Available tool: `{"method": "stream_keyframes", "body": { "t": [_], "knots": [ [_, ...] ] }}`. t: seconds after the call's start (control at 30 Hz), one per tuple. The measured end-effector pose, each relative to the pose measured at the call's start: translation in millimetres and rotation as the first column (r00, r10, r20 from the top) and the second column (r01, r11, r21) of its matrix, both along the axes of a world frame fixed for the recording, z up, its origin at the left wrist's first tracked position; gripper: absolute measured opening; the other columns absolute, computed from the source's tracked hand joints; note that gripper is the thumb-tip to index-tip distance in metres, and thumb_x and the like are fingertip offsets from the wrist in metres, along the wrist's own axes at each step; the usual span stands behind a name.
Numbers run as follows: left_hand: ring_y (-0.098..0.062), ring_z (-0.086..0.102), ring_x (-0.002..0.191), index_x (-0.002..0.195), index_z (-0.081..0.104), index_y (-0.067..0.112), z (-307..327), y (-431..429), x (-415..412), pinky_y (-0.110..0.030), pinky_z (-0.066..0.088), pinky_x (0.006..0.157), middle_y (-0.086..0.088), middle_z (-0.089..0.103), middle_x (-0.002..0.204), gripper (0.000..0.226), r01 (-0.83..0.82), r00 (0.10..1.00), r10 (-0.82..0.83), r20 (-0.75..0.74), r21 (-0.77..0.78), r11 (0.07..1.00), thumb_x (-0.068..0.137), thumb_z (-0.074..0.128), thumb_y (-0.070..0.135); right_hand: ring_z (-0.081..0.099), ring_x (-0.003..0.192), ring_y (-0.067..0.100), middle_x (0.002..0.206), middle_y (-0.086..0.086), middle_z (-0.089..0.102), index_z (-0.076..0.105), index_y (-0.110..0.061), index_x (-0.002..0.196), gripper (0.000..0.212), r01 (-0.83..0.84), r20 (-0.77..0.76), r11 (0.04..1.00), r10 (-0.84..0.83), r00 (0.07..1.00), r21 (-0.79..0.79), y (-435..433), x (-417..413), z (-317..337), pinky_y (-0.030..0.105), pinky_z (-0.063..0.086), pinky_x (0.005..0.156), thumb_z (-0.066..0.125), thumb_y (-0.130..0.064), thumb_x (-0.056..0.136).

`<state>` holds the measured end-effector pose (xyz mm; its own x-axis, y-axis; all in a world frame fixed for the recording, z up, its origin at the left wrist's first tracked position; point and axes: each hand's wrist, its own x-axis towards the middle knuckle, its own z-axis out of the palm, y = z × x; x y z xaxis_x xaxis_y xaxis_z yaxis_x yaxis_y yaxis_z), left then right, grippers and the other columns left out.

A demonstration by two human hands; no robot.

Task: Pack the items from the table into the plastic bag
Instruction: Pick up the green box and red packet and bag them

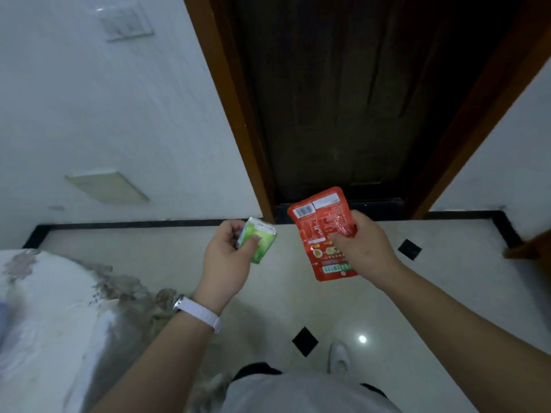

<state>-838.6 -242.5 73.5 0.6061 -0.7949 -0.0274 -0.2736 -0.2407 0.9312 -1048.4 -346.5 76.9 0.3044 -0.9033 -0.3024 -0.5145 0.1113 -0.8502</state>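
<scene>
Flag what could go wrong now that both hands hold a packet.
1. The left hand grips the green packet and the right hand pinches the red pouch; no bag is in view, so neither hand is free to open one.
2. The glossy pouch is held along one side and may slip to the tiled floor.

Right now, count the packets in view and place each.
2. The green packet is gripped in the left hand; the red pouch is held in the right hand. More may lie out of view.
</scene>
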Motion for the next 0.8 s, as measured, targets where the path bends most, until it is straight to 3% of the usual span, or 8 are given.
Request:
{"method": "stream_keyframes", "body": {
  "t": [0.07,0.2,0.37,0.5,0.67,0.73,0.8],
  "knots": [
    [-0.004,0.063,0.072,0.087,0.06,0.029,1.1,-8.3,10.8,-0.021,0.052,0.066,0.005,0.068,0.084,0.025,-0.037,0.999,0.037,0.029,0.013,0.999,0.089,0.068,0.005,0.065,0.095,0.011,0.109,-0.011,0.063,0.053,-0.031,0.123,0.033,-0.043,-0.002,0.999,0.043,0.999,0.017,-20.8,20.0,2.4,0.037,0.055,0.085,0.066,-0.031,0.092],
    [0.002,0.059,0.064,0.084,0.059,0.03,-4.5,-19.1,47.7,-0.013,0.048,0.06,0.007,0.066,0.08,0.028,-0.167,0.985,0.166,0.049,0.028,0.986,0.087,0.069,0.004,0.066,0.094,0.01,0.109,-0.01,0.065,0.054,-0.031,0.121,0.031,-0.194,-0.004,0.98,0.194,0.981,0.049,-49.1,72.8,-1.1,0.036,0.056,0.084,0.065,-0.03,0.092],
    [-0.014,0.062,0.07,0.084,0.059,0.027,-23.5,-34.7,118.7,-0.029,0.053,0.065,0.0,0.068,0.081,0.026,-0.304,0.952,0.305,-0.031,0.051,0.951,0.087,0.068,0.003,0.066,0.089,0.006,0.101,-0.015,0.064,0.052,-0.036,0.115,0.026,-0.318,-0.035,0.946,0.321,0.946,0.066,-80.9,159.7,-13.3,0.033,0.056,0.08,0.065,-0.032,0.092],
    [-0.007,0.061,0.068,0.085,0.06,0.027,-38.8,-55.8,191.1,-0.021,0.05,0.063,0.004,0.069,0.082,0.022,-0.365,0.928,0.366,-0.062,0.028,0.931,0.089,0.067,0.006,0.065,0.088,0.005,0.097,-0.018,0.062,0.05,-0.039,0.112,0.025,-0.38,-0.082,0.924,0.382,0.921,0.039,-106.6,238.9,-14.3,0.032,0.056,0.079,0.065,-0.031,0.092],
    [-0.003,0.058,0.067,0.084,0.06,0.029,-38.2,-72.7,289.0,-0.017,0.046,0.063,0.009,0.066,0.08,0.024,-0.425,0.901,0.422,-0.105,-0.006,0.905,0.087,0.068,0.007,0.066,0.082,0.003,0.097,-0.017,0.064,0.053,-0.036,0.116,0.028,-0.439,-0.122,0.898,0.436,0.892,0.001,-139.0,345.5,4.3,0.024,0.054,0.066,0.066,-0.03,0.092],
    [-0.004,0.057,0.067,0.084,0.059,0.03,-32.4,-72.0,328.3,-0.016,0.046,0.063,0.007,0.065,0.08,0.025,-0.45,0.889,0.445,-0.107,-0.027,0.893,0.087,0.067,0.006,0.068,0.085,0.005,0.101,-0.015,0.066,0.054,-0.034,0.118,0.03,-0.468,-0.107,0.884,0.463,0.88,-0.016,-145.0,388.8,13.1,0.028,0.057,0.07,0.066,-0.03,0.091],
    [-0.011,0.061,0.073,0.086,0.06,0.03,-29.3,-68.2,365.7,-0.023,0.049,0.068,0.004,0.068,0.083,0.023,-0.481,0.873,0.475,-0.111,-0.033,0.876,0.088,0.067,0.008,0.068,0.088,0.007,0.104,-0.012,0.066,0.054,-0.033,0.119,0.03,-0.507,-0.1,0.862,0.502,0.859,-0.031,-146.7,429.7,16.3,0.034,0.059,0.076,0.066,-0.03,0.091]
  ]
}}
